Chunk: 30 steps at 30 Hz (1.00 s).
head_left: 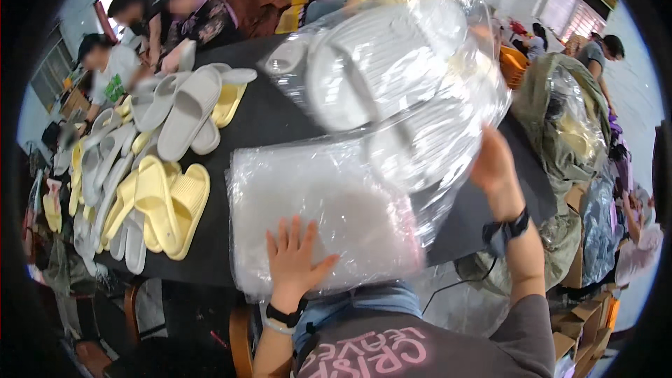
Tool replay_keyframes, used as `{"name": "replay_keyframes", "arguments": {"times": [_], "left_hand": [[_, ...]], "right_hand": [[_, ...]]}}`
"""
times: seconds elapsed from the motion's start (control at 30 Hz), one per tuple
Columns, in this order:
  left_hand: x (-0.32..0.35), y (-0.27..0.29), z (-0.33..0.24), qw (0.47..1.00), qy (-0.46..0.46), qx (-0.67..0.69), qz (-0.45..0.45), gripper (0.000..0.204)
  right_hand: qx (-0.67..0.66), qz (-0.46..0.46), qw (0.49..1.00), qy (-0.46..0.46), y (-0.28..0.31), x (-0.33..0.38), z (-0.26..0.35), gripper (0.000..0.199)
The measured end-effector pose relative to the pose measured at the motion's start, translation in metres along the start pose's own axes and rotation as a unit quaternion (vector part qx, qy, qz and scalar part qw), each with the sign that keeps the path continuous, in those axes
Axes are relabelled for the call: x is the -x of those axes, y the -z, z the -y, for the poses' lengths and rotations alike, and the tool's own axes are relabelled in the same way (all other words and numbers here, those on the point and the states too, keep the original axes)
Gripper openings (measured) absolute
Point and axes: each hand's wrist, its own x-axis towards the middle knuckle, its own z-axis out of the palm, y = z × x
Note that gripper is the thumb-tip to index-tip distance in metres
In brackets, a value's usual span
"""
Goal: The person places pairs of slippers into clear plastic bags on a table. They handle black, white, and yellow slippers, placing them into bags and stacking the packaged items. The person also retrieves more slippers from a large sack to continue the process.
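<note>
Left hand (294, 259) flat, fingers spread, pressing stack of clear bags (315, 210) at 6 o'clock on black table (259, 115). Right hand (493, 164) grips bagged white slippers (392, 77), raised at 1 o'clock. Loose slippers (150, 168) at 9 o'clock.

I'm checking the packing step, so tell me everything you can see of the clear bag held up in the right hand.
The clear plastic bag is thin, glossy and crinkled, with a pair of white slippers showing through it. The right hand grips its lower right edge and lifts it tilted above the black table. Its lower part overlaps the flat stack of empty clear bags under the left hand.
</note>
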Motion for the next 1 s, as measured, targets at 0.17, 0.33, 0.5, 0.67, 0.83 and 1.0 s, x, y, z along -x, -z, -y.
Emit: {"name": "replay_keyframes", "arguments": {"times": [0.17, 0.33, 0.5, 0.67, 0.83, 1.0], "left_hand": [[0.011, -0.018, 0.009, 0.939, 0.049, 0.340, -0.018, 0.078], [0.030, -0.050, 0.025, 0.952, 0.014, 0.299, -0.060, 0.079], [0.044, -0.060, 0.033, 0.993, -0.022, 0.103, 0.055, 0.066], [0.049, -0.061, 0.045, 0.988, -0.084, 0.126, 0.008, 0.050], [0.022, 0.025, 0.025, 0.984, 0.009, 0.155, 0.084, 0.045], [0.051, 0.072, 0.071, 0.987, 0.058, -0.102, 0.111, 0.052]], "right_hand": [[-0.138, -0.064, 0.951, -0.269, -0.017, 0.069, -0.141, 0.046], [-0.166, -0.110, 0.940, -0.276, -0.026, 0.088, -0.204, 0.042], [-0.211, -0.071, 0.933, -0.284, -0.043, 0.103, -0.208, 0.040], [-0.304, 0.053, 0.868, -0.389, -0.018, 0.111, -0.222, 0.073], [-0.262, 0.134, 0.877, -0.380, 0.015, 0.127, -0.212, 0.078], [-0.167, 0.162, 0.921, -0.312, 0.026, 0.142, -0.213, 0.067]]}}
